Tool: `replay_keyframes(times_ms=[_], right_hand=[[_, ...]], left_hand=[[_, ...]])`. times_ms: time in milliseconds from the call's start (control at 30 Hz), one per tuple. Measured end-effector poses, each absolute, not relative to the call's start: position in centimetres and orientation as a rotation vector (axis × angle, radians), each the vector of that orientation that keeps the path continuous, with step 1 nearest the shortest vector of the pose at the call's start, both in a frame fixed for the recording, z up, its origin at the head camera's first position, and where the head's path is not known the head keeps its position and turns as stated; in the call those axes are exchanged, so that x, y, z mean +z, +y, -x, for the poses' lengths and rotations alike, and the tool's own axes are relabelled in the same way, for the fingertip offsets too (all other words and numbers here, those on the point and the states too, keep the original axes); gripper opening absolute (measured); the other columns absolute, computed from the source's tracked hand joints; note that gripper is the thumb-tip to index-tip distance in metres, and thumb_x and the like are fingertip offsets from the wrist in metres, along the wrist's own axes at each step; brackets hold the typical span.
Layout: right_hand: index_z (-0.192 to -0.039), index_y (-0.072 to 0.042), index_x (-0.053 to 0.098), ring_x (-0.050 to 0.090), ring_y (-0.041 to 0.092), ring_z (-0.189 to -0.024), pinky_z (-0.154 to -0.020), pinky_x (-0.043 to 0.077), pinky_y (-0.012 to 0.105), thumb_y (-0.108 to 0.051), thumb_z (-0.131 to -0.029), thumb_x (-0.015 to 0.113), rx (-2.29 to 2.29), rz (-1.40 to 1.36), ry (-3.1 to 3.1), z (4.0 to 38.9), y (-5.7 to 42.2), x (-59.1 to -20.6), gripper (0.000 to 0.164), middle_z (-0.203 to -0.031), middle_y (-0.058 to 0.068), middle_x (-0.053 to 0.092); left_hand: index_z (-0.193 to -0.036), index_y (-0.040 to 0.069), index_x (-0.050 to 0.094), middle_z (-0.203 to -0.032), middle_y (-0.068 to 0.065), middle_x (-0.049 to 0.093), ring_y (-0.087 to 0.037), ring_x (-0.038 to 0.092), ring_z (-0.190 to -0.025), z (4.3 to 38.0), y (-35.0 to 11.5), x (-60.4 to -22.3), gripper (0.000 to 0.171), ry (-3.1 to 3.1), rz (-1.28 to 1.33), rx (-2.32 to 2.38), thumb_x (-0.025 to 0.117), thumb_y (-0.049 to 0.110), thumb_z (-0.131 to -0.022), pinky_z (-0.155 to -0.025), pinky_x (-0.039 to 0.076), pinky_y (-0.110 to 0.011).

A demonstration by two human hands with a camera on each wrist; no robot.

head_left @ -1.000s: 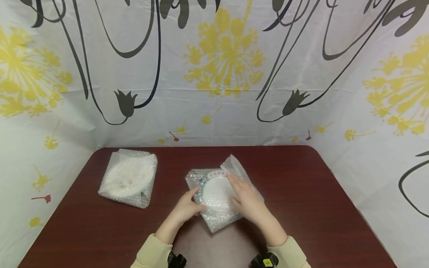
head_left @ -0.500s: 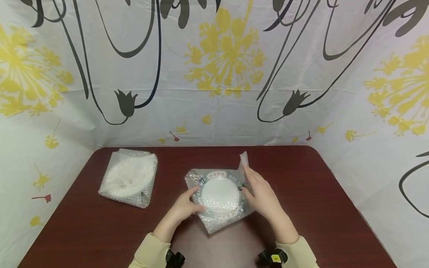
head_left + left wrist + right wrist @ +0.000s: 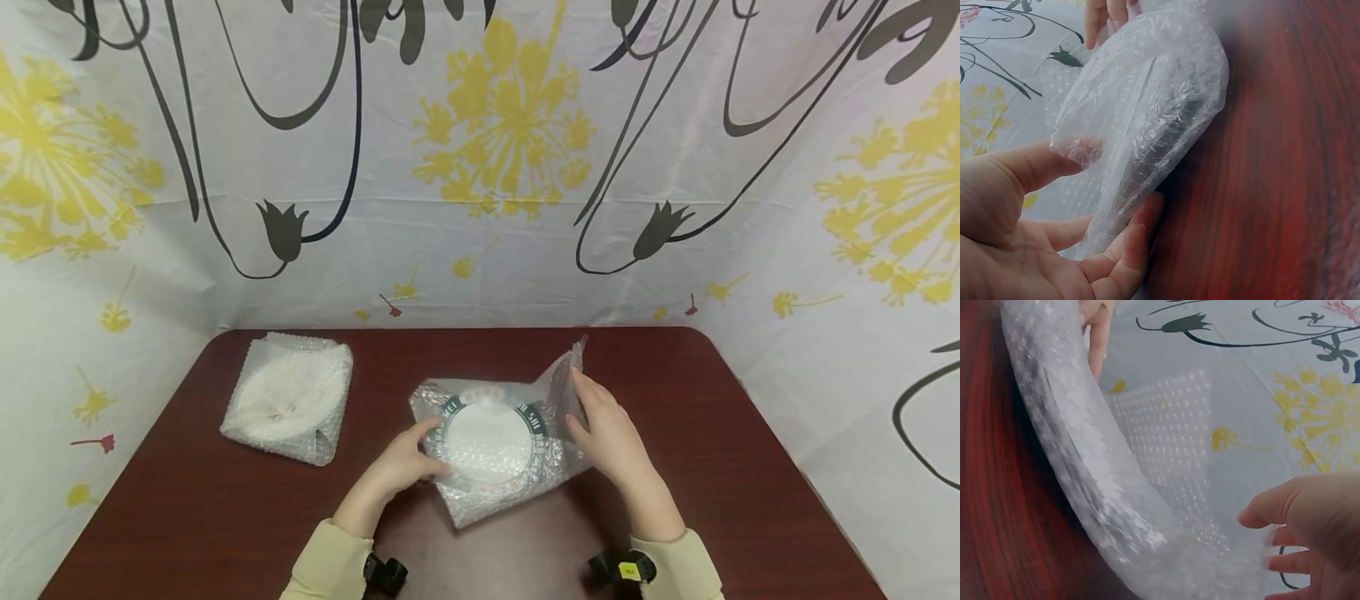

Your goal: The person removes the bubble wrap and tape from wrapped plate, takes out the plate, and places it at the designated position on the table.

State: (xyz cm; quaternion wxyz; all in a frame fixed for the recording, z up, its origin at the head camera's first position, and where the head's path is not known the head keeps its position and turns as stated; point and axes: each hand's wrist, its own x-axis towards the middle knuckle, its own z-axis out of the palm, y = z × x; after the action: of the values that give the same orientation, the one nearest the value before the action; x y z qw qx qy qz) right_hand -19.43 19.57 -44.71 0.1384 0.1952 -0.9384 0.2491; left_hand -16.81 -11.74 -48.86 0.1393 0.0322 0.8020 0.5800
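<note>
A round white plate [image 3: 487, 442] with dark lettering around its rim lies inside clear bubble wrap [image 3: 465, 504] in front of me. My left hand [image 3: 397, 462] grips the wrapped plate at its left edge, thumb over the top; in the left wrist view, fingers of the left hand [image 3: 1016, 231] reach beneath it. On the other side, my right hand [image 3: 618, 437] has its fingers extended against a raised flap of the wrap. The right wrist view shows the right hand [image 3: 1322, 531] with thumb and fingers apart, beside the loose wrap.
Another bubble-wrapped white plate [image 3: 285, 400] lies at the back left of the dark red-brown table [image 3: 720, 483]. Behind the table hangs a white cloth [image 3: 480, 283] with yellow and grey flower prints.
My right hand has moved right from over the plate, spreading the bubble wrap flap outward and uncovering more of the lettered rim. My left hand keeps its grip, shifting slightly left.
</note>
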Motion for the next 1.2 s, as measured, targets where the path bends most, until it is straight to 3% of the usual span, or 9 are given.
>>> replay_keyframes(times_ms=[733,1200], right_hand=[[-0.144,0.011,0.029,0.03,0.047,-0.131,-0.105,0.026,0.058,-0.009,-0.089,0.062,0.77,-0.352,-2.922,20.7,23.9,-45.5,0.067,-0.143,0.033,0.033],[-0.137,0.017,0.035,0.027,0.054,-0.129,-0.1,0.03,0.064,-0.012,-0.087,0.065,0.786,-0.278,-3.057,20.8,25.2,-47.1,0.066,-0.143,0.039,0.026]], left_hand=[[-0.145,0.003,0.039,-0.124,-0.025,0.048,-0.019,0.055,-0.062,17.3,-12.7,-48.5,0.081,2.294,-0.096,1.642,0.079,0.004,-0.073,-0.06,0.049,-0.033],[-0.144,0.005,0.04,-0.121,-0.023,0.046,-0.018,0.054,-0.06,17.1,-12.9,-48.7,0.081,2.285,-0.075,1.647,0.079,0.005,-0.074,-0.06,0.049,-0.033]])
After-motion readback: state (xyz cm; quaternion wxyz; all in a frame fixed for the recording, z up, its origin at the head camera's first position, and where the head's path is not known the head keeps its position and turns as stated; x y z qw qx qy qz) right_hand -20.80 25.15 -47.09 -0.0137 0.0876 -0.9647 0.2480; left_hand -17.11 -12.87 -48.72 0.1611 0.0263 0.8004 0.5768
